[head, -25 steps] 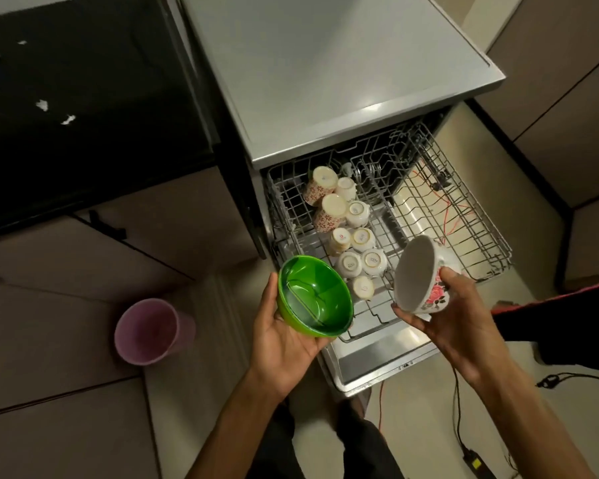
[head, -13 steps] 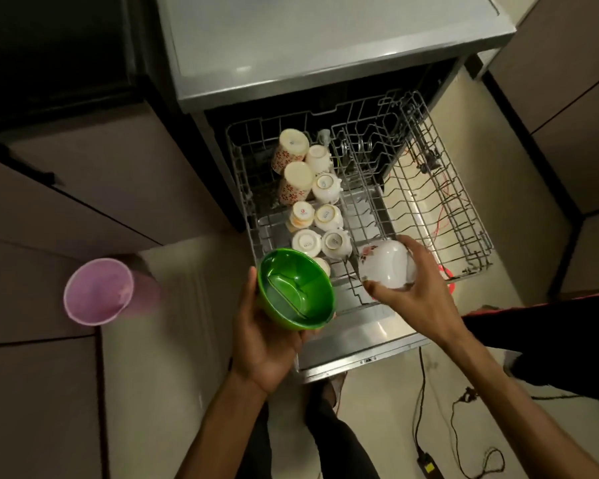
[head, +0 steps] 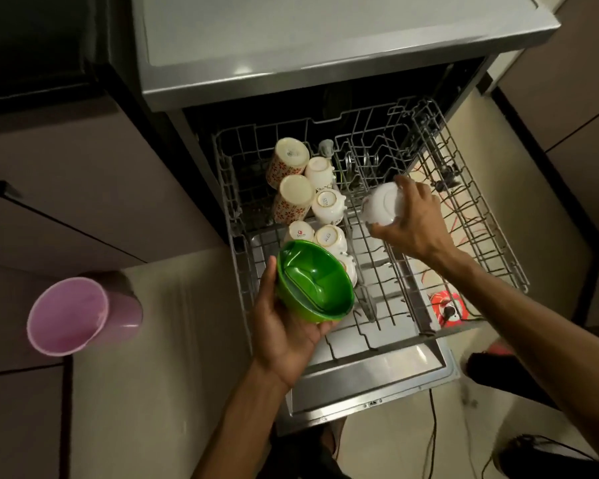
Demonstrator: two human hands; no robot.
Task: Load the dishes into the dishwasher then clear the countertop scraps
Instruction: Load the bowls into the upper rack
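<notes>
The left hand (head: pixel 284 326) cups a glossy green plastic bowl (head: pixel 314 282) from underneath, palm and curled fingers round its base and thumb up along its near rim, so this grip is closed on the bowl; the bowl tilts with its opening toward the camera and hangs over the front left corner of the pulled-out grey wire dishwasher rack (head: pixel 370 295). The right hand (head: pixel 414 219) reaches over the middle of the rack and holds a white ceramic bowl (head: pixel 382 205) turned upside down, fingers spread and curled over its base and side, this grip also clamped on its bowl; whether that bowl touches the tines below cannot be told. Along the left side of the rack stand inverted cups in two rows: two tall cream tumblers with a red floral pattern (head: pixel 288 181) at the back left, and small white ceramic teacups (head: pixel 327 205) beside and in front of them, the nearest ones partly hidden behind the green bowl. The rack sits over the lowered stainless steel dishwasher door (head: pixel 370 382), under the grey top panel of the dishwasher (head: pixel 325 39). On the beige tiled floor (head: pixel 173 357) to the left stands a pink plastic bin (head: pixel 80 314), well apart from the machine. Black cables (head: pixel 433 433) trail on the floor near the door's front edge, and an orange and white plug socket (head: pixel 446 307) shows through the rack's right side.
</notes>
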